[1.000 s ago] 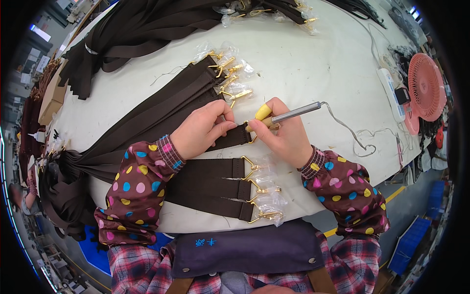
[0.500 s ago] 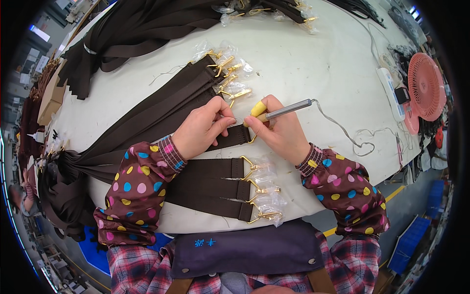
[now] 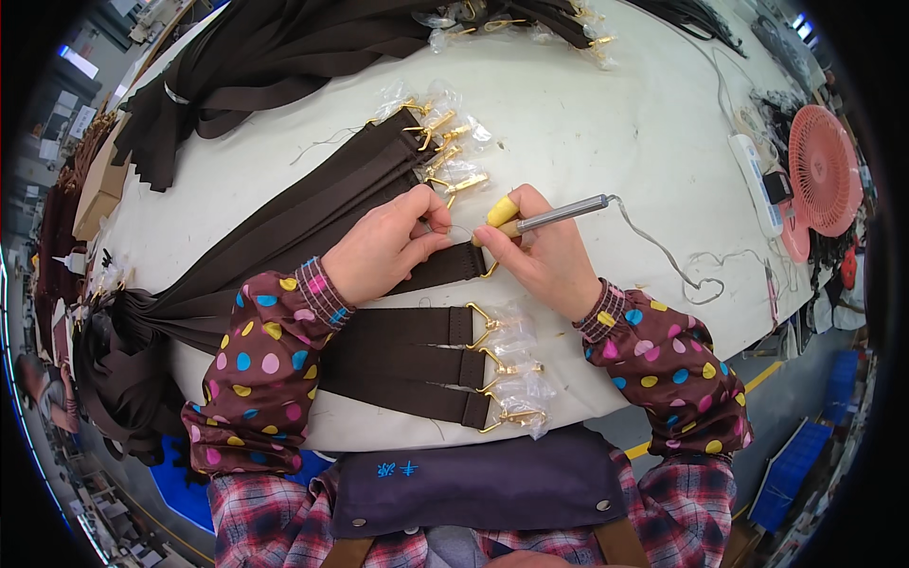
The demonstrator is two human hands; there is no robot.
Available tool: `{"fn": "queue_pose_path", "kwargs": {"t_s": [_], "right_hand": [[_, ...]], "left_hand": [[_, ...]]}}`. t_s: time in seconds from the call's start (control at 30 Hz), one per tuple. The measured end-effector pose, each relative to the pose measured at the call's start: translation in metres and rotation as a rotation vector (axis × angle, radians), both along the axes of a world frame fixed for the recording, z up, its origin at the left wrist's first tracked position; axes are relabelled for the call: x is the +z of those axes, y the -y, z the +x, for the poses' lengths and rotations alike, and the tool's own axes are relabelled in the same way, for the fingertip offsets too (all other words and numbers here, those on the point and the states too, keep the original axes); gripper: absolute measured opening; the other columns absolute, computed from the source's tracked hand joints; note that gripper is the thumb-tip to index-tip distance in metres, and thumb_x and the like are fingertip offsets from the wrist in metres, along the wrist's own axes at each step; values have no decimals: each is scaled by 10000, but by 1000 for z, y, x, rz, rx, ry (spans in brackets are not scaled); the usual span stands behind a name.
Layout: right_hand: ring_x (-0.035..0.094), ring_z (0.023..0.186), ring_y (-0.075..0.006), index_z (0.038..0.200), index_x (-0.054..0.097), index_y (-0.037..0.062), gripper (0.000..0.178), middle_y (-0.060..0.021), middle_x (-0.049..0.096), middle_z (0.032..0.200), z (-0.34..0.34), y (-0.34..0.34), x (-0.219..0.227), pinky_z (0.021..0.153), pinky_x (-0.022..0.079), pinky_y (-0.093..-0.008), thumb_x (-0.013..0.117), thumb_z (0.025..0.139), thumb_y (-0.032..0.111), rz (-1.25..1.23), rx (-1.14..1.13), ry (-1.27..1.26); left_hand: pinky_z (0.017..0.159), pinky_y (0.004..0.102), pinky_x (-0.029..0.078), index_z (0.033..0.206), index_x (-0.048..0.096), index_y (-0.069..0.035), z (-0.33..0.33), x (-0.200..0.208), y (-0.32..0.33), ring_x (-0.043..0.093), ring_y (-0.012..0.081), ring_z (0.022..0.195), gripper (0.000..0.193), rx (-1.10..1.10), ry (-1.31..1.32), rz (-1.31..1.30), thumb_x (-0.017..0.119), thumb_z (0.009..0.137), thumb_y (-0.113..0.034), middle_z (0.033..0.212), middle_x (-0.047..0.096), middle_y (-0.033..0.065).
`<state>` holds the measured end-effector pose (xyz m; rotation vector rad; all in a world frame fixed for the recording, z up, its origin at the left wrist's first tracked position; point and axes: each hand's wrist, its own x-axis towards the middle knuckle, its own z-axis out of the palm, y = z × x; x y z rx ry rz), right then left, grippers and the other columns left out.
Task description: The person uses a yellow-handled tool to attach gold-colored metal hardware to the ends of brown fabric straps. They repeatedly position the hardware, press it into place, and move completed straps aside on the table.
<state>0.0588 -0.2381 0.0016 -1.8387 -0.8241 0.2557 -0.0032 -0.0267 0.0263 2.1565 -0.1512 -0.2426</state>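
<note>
My left hand [image 3: 390, 244] is closed in a pinch on a thin dark thread [image 3: 461, 228] beside the stitched end of a dark brown strap [image 3: 454, 266]. This strap has a gold hook at its end, near my right fingertips. My right hand [image 3: 542, 254] is closed around a corded, pen-like tool resembling a soldering iron [image 3: 563, 212], metal toward the cord and tan near my fingers. A yellow finger cover [image 3: 501, 210] sits on one right finger. Its tip is hidden by my fingers, just above the strap end. Nearer me lie more straps [image 3: 407, 364] with plastic-wrapped gold hooks [image 3: 516, 369].
Farther up the white table [image 3: 606, 142] lie a fanned bundle of brown straps [image 3: 331, 180] with wrapped hooks and another dark strap pile [image 3: 275, 57]. At the right are a white power strip [image 3: 755, 180], a pink fan [image 3: 822, 170] and the tool's cord [image 3: 653, 241].
My left hand has shifted slightly left, away from my right hand, and a thread now shows between them. My right hand and the tool have barely moved.
</note>
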Motion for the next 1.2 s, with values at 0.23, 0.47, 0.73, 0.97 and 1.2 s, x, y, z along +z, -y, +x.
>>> {"fn": "queue_pose_path", "kwargs": {"t_s": [0.23,0.47,0.73,0.97,1.2], "right_hand": [[522,633,-44,927,481,15,208,-12,557,763,0,-5,1,537,440,-215,665,915,111,10,27,-73],[532,638,-45,929,476,10,209,-20,568,770,0,-4,-1,542,451,-217,660,919,107,-5,32,-75],[539,629,-45,923,469,9,207,-19,570,761,1,-5,-3,531,451,-216,655,922,99,-8,38,-66],[541,622,-48,917,463,9,218,-23,574,754,1,-5,-2,526,450,-216,660,919,101,-19,35,-38],[554,661,-51,916,484,14,215,-21,579,755,1,-5,-2,557,442,-218,673,911,115,-5,11,-62]], "left_hand": [[700,351,494,946,574,-69,2,-13,-6,605,266,806,160,-107,201,198,691,862,-139,903,553,91],[695,349,490,924,566,-51,1,-12,-2,603,276,794,151,-22,201,127,676,872,-140,889,556,103],[695,356,486,933,559,-48,1,-15,-1,597,288,791,150,-16,211,115,660,886,-150,882,559,112],[692,366,479,930,552,-49,1,-15,-2,591,295,788,155,-21,223,124,657,889,-154,878,557,111],[676,376,482,960,544,-60,-3,-8,-3,599,291,801,193,85,213,215,661,892,-198,891,555,105]]}}
